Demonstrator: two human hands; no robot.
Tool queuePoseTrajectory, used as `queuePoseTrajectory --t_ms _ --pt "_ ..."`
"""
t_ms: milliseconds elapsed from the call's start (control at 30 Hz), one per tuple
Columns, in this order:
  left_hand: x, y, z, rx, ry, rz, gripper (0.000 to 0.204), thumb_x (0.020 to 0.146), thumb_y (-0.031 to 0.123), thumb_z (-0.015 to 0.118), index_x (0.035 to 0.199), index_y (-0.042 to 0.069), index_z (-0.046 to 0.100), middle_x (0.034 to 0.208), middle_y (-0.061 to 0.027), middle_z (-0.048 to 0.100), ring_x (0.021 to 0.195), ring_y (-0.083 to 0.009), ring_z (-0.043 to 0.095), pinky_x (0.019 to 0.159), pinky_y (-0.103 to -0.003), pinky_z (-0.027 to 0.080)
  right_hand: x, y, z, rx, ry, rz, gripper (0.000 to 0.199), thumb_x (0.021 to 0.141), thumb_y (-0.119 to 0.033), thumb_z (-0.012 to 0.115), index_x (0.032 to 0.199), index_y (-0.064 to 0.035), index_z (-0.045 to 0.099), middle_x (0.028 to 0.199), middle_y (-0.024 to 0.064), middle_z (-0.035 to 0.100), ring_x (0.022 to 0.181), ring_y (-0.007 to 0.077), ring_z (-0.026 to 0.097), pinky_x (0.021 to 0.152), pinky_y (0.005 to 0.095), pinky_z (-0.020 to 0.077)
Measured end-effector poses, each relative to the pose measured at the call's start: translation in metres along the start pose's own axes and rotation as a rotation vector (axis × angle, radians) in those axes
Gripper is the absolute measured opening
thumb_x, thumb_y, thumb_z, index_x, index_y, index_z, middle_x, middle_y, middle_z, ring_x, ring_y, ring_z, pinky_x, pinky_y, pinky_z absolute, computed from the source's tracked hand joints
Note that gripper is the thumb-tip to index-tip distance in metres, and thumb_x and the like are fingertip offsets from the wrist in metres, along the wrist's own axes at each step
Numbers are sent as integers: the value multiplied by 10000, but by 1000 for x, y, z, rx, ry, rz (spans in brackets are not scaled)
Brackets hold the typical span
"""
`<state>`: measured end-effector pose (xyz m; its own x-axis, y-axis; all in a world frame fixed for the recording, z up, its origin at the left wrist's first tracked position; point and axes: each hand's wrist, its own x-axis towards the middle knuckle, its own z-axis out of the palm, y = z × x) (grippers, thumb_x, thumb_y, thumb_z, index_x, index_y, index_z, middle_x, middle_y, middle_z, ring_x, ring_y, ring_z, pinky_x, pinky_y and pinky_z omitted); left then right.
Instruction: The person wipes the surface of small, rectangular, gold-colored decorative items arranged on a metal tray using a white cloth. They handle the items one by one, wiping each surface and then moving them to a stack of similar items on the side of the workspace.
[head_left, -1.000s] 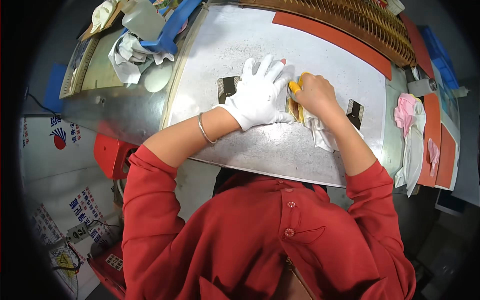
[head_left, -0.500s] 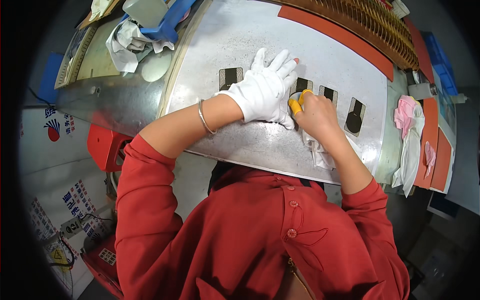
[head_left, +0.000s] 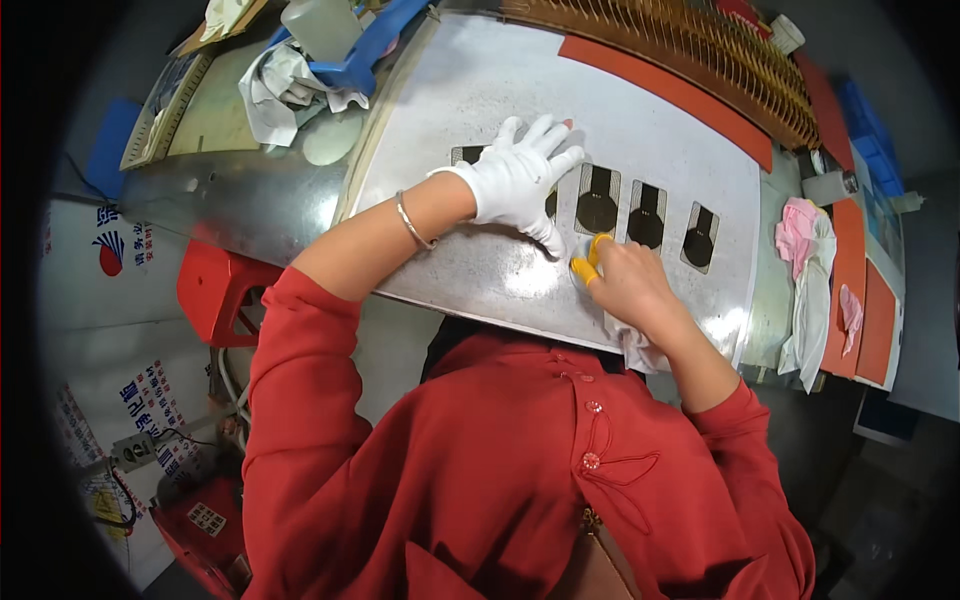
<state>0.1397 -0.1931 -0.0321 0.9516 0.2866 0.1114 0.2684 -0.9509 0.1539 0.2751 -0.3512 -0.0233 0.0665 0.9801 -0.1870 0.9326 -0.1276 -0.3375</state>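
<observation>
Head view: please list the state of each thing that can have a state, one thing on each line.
Left hand: in a white glove, spread flat on the grey metal stencil plate.
Right hand: bare, yellow caps on two fingers, pressing on the plate, a white cloth under the palm.
Dark cut-out slots: uncovered, one partly under the left hand.
Pink and white rags: crumpled, hanging over the plate's right edge.

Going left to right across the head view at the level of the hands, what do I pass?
Red stool → bracelet → left hand in a white glove → right hand with yellow fingertip covers → dark cutout → pink cloth.
</observation>
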Motion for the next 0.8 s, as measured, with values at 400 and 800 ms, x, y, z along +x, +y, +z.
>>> queuePoseTrajectory --t_ms 400,800 --pt "-50 -15 4 87 102 -237 920 629 619 632 1274 1 413 1345 -183 354 1280 -348 264 1031 -544 151 109 -22 -19 3 116 -23 239 755 -217 575 802 13 619 743 219 625 721 358 616 644 426 473" --pt "-42 -17 2 30 91 -250 850 575 525 716 1248 61 480 1390 -179 297 1300 -394 214 1036 -539 153 122 -32 -6 21 39 63 160 660 -87 569 759 23 628 769 218 632 738 348 629 676 409 497"
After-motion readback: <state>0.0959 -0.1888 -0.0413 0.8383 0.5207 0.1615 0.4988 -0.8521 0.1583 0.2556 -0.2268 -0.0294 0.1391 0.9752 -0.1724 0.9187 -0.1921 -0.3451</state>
